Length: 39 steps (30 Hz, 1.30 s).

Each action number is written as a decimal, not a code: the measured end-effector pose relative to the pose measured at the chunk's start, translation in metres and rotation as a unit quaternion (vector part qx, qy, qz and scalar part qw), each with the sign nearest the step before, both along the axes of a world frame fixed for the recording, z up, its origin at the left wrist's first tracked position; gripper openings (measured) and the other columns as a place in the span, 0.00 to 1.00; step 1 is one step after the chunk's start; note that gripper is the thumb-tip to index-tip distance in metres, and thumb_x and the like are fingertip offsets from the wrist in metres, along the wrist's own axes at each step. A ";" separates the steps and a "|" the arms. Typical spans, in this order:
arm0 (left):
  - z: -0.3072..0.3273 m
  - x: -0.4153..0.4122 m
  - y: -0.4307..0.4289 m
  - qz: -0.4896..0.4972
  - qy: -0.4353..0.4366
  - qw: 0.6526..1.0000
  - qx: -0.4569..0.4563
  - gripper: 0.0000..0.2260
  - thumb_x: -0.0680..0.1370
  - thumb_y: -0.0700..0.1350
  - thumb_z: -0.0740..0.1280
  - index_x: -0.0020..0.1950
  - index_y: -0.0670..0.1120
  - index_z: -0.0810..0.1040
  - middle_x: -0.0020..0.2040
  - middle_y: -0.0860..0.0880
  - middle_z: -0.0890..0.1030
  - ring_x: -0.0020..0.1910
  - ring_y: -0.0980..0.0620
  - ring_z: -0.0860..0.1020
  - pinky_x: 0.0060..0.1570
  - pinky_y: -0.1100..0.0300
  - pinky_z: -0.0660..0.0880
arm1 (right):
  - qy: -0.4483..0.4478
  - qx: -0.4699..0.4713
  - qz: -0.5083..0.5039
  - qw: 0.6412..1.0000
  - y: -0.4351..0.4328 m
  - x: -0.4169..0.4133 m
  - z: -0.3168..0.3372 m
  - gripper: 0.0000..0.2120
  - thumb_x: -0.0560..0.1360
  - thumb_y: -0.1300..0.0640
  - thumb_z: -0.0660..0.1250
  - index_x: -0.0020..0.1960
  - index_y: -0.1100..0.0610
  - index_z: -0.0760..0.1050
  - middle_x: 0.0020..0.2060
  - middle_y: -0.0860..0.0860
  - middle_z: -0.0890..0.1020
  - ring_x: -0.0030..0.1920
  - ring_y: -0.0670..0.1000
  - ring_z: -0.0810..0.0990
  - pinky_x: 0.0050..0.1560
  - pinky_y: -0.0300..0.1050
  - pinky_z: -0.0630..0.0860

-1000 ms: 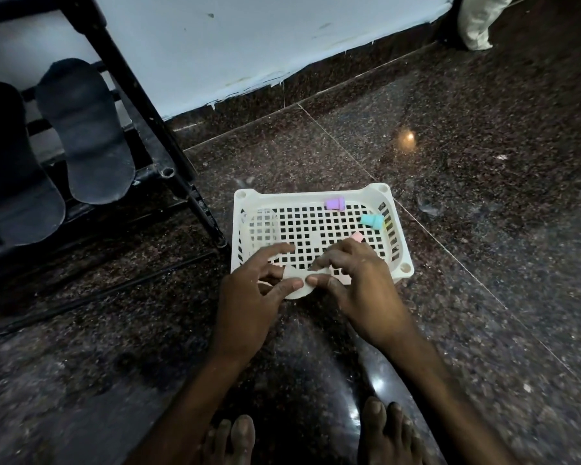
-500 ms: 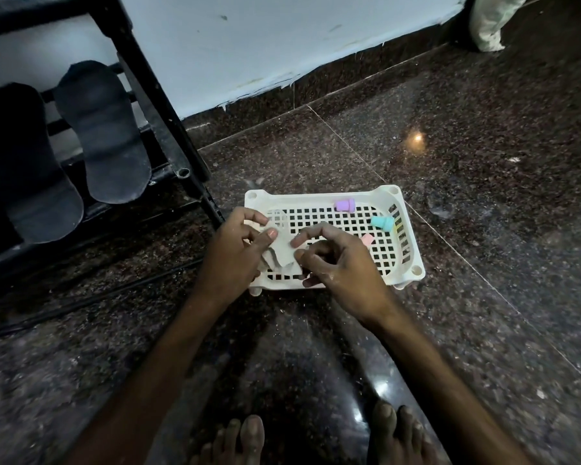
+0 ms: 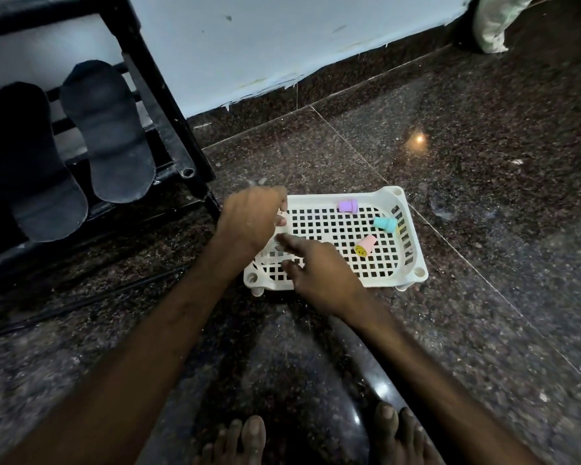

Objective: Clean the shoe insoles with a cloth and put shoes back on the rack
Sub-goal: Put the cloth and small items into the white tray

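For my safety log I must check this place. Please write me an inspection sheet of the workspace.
Surface: dark speckled polished stone floor, with pale specks on it.
Job's things: two dark flat insoles rest on the black metal shoe rack; no cloth or shoe clearly seen.
Clutter: white perforated plastic basket on the floor, holding a small purple plastic cap, a teal cap and a pink cap.
Hands: left hand over the basket's left end, grip hidden; right hand over the basket, fingers stretched.
Cables: one black cable on the floor beside the rack.
Surroundings: white wall, pale sack far right, bare feet.
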<state>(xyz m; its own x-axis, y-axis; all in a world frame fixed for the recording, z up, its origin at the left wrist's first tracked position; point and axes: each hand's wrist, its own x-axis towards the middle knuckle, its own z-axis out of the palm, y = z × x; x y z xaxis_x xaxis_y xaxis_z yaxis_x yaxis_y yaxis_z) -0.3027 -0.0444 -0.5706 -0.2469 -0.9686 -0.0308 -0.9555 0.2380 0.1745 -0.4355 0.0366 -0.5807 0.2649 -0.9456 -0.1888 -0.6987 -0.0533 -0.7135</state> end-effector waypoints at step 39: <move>-0.079 -0.016 0.076 -0.065 -0.007 0.995 -0.076 0.29 0.80 0.61 0.52 0.75 0.44 0.68 0.79 0.44 0.60 0.76 0.45 0.63 0.74 0.39 0.56 | 0.217 -0.156 -0.098 0.959 0.046 -0.052 -0.051 0.10 0.80 0.52 0.61 0.53 0.56 0.78 0.48 0.51 0.80 0.47 0.51 0.75 0.52 0.51 0.76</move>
<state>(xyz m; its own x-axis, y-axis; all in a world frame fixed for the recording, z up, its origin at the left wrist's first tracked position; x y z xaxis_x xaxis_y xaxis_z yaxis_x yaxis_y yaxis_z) -0.3187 0.0319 -0.6497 -0.3702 -0.9225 0.1089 -0.9173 0.3815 0.1137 -0.4873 0.0825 -0.6317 0.0368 -0.9976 0.0591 -0.9444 -0.0541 -0.3244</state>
